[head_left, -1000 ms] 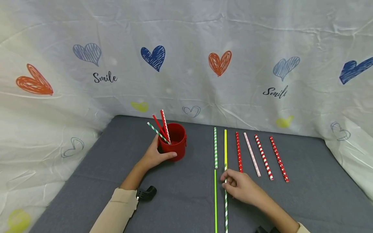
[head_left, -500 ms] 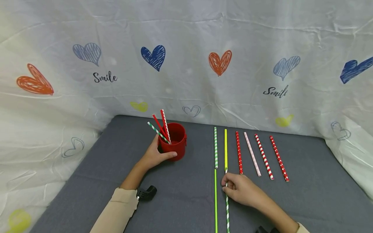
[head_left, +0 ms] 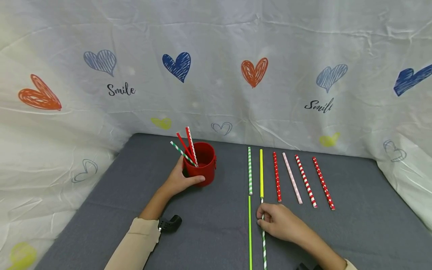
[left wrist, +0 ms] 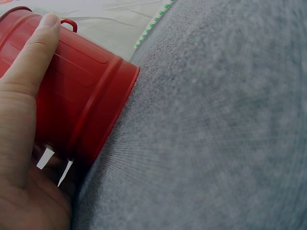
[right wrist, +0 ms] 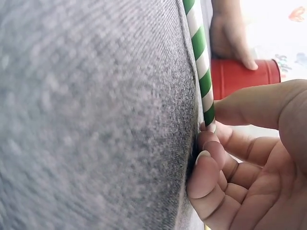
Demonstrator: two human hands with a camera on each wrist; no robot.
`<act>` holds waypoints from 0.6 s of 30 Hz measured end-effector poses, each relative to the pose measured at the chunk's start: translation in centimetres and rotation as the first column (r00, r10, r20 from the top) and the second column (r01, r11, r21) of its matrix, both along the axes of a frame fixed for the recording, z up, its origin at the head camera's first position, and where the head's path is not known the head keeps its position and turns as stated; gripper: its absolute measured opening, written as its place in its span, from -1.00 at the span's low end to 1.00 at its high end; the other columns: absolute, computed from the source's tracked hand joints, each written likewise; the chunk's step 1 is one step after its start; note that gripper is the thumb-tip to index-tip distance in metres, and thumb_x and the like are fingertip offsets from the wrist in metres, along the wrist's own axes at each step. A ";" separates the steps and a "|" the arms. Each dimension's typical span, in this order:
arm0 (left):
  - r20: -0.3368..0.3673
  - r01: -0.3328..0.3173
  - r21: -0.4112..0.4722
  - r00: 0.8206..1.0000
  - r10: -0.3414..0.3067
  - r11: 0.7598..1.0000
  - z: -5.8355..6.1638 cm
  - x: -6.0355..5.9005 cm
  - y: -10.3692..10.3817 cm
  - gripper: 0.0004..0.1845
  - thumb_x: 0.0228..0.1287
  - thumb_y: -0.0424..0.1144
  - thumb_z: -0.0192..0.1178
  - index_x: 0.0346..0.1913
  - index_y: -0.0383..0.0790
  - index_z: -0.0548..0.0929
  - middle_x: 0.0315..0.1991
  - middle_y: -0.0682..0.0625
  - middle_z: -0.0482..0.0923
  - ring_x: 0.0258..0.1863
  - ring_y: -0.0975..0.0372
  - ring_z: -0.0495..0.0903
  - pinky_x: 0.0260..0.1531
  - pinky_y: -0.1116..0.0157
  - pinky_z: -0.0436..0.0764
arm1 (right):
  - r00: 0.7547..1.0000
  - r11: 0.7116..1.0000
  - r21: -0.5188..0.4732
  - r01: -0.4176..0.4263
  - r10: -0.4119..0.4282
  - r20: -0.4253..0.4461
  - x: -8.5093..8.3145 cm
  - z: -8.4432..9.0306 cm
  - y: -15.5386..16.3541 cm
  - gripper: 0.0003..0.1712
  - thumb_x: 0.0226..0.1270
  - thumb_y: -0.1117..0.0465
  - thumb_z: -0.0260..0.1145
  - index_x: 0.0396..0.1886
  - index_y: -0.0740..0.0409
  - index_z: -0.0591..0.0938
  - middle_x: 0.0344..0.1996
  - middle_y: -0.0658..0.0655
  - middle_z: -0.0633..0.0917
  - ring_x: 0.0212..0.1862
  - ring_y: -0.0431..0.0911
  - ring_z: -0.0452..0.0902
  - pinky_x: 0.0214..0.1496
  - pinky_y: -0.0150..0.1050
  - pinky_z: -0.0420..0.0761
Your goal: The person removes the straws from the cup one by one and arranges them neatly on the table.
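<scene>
My left hand holds a small red bucket from its left side, thumb along its front. Out of the bucket lean several paper straws, red, red-and-white and green striped. In the left wrist view the bucket tilts across the picture beside the cloth. My right hand pinches a green-and-white striped straw between thumb and fingers. That straw lies along the cloth in the right wrist view. Its far end meets the near end of a yellow straw.
Left of the pinched straw lie a lime-green straw and, beyond it, a light green striped one. To the right are a red dotted straw, a pink one, a red striped one and another red dotted one.
My right hand has drawn the striped straw slightly toward me, so its far end no longer overlaps the yellow straw as much. The left hand and bucket have stayed put.
</scene>
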State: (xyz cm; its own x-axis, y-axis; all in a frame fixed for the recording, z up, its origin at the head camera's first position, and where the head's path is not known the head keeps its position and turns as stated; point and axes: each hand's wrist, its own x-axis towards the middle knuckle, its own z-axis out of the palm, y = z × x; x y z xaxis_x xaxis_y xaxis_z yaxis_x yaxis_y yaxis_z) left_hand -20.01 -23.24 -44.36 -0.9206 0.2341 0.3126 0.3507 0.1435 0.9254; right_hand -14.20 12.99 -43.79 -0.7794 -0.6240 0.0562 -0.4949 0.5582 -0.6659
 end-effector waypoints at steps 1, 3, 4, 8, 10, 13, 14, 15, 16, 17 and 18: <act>0.001 0.000 0.001 1.000 0.000 1.000 0.0 0.0 0.0 0.00 0.07 -0.44 0.49 0.51 -0.24 0.11 0.37 -0.20 0.33 0.29 -0.06 0.34 0.11 0.04 0.54 | 1.000 1.000 -0.003 -0.001 0.001 0.000 0.0 0.0 0.0 -0.86 0.19 0.33 0.40 -0.38 0.06 0.59 -0.66 -0.22 0.40 -0.61 -0.38 0.28 -0.56 -0.37 0.34; 0.003 0.001 0.006 1.000 -0.001 1.000 0.0 0.0 0.0 0.00 0.07 -0.45 0.48 0.51 -0.24 0.11 0.37 -0.22 0.32 0.29 -0.09 0.34 0.10 0.02 0.54 | 1.000 1.000 -0.005 -0.001 0.001 -0.004 0.1 0.1 0.0 -0.86 0.19 0.33 0.40 -0.39 0.06 0.59 -0.66 -0.22 0.40 -0.61 -0.38 0.28 -0.56 -0.37 0.34; 0.004 0.000 0.005 1.000 0.000 1.000 0.1 0.0 0.0 -0.01 0.08 -0.45 0.48 0.51 -0.24 0.11 0.37 -0.22 0.32 0.29 -0.10 0.35 0.10 0.01 0.54 | 1.000 1.000 -0.006 -0.001 0.001 -0.008 0.1 0.1 0.0 -0.86 0.18 0.33 0.40 -0.39 0.06 0.58 -0.66 -0.22 0.40 -0.61 -0.38 0.28 -0.56 -0.37 0.33; 0.011 -0.002 0.003 1.000 0.002 1.000 0.1 0.1 0.1 -0.01 0.08 -0.45 0.48 0.51 -0.24 0.11 0.37 -0.22 0.32 0.29 -0.10 0.34 0.10 0.01 0.54 | 1.000 1.000 0.005 0.002 -0.002 -0.017 0.1 0.1 -0.1 -0.84 0.16 0.33 0.41 -0.40 0.05 0.58 -0.67 -0.23 0.39 -0.61 -0.38 0.28 -0.55 -0.38 0.33; 0.013 0.002 0.003 1.000 -0.002 1.000 0.1 0.1 0.1 -0.01 0.08 -0.46 0.48 0.51 -0.24 0.11 0.37 -0.22 0.32 0.30 -0.10 0.34 0.10 0.01 0.54 | 1.000 1.000 0.011 0.001 -0.001 -0.017 0.1 0.1 0.0 -0.84 0.17 0.33 0.41 -0.40 0.04 0.57 -0.67 -0.23 0.39 -0.61 -0.38 0.28 -0.55 -0.38 0.33; 0.013 0.006 0.007 1.000 -0.006 1.000 0.1 0.1 0.1 -0.01 0.08 -0.46 0.47 0.51 -0.24 0.10 0.37 -0.22 0.31 0.30 -0.10 0.33 0.10 0.01 0.54 | 1.000 1.000 0.011 -0.001 0.001 -0.008 0.1 0.1 0.0 -0.84 0.18 0.32 0.41 -0.40 0.04 0.57 -0.67 -0.22 0.39 -0.61 -0.38 0.28 -0.55 -0.38 0.33; 0.013 0.006 0.008 1.000 -0.006 1.000 0.1 0.1 0.1 -0.01 0.08 -0.46 0.47 0.51 -0.24 0.10 0.37 -0.22 0.31 0.30 -0.10 0.33 0.10 0.00 0.54 | 1.000 1.000 0.008 -0.002 0.002 -0.003 0.2 0.1 0.0 -0.84 0.19 0.32 0.41 -0.39 0.03 0.57 -0.67 -0.22 0.38 -0.61 -0.38 0.28 -0.55 -0.38 0.33; 0.014 0.005 0.009 1.000 -0.006 1.000 0.1 0.1 0.1 -0.01 0.08 -0.46 0.48 0.51 -0.24 0.10 0.37 -0.22 0.31 0.30 -0.10 0.33 0.10 -0.01 0.54 | 1.000 1.000 0.003 -0.004 0.004 0.000 0.2 0.2 0.0 -0.84 0.20 0.32 0.40 -0.39 0.02 0.57 -0.67 -0.22 0.38 -0.61 -0.38 0.27 -0.55 -0.38 0.32; 0.015 0.005 0.009 1.000 -0.005 1.000 0.1 0.1 0.1 -0.01 0.08 -0.45 0.48 0.51 -0.24 0.10 0.37 -0.22 0.31 0.30 -0.09 0.33 0.11 -0.02 0.53 | 1.000 1.000 -0.003 -0.005 0.005 0.003 0.2 0.1 0.1 -0.84 0.22 0.32 0.40 -0.39 0.01 0.57 -0.67 -0.22 0.38 -0.61 -0.38 0.27 -0.55 -0.38 0.32; 0.015 0.003 0.006 1.000 -0.003 1.000 0.1 0.1 0.1 -0.01 0.08 -0.45 0.48 0.51 -0.25 0.10 0.37 -0.22 0.31 0.30 -0.09 0.33 0.11 -0.03 0.52 | 1.000 1.000 -0.009 -0.007 0.007 0.006 0.2 0.1 0.1 -0.83 0.23 0.32 0.39 -0.38 0.00 0.57 -0.66 -0.22 0.38 -0.61 -0.38 0.26 -0.55 -0.38 0.31; 0.015 0.001 0.003 1.000 -0.001 1.000 0.1 0.1 0.1 -0.01 0.08 -0.44 0.48 0.51 -0.25 0.10 0.37 -0.22 0.31 0.30 -0.08 0.33 0.12 -0.03 0.51 | 1.000 1.000 -0.016 -0.009 0.009 0.008 0.2 0.1 0.1 -0.83 0.24 0.32 0.39 -0.38 -0.01 0.57 -0.66 -0.22 0.38 -0.61 -0.38 0.26 -0.55 -0.39 0.31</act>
State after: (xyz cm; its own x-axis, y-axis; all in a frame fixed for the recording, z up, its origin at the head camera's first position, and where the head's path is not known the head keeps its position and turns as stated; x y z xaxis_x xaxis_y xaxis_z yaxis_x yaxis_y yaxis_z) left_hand -19.95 -23.19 -44.29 -0.9251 0.2338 0.2992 0.3366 0.1403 0.9311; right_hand -13.99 13.13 -43.66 -0.7744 -0.6299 0.0595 -0.4942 0.5435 -0.6785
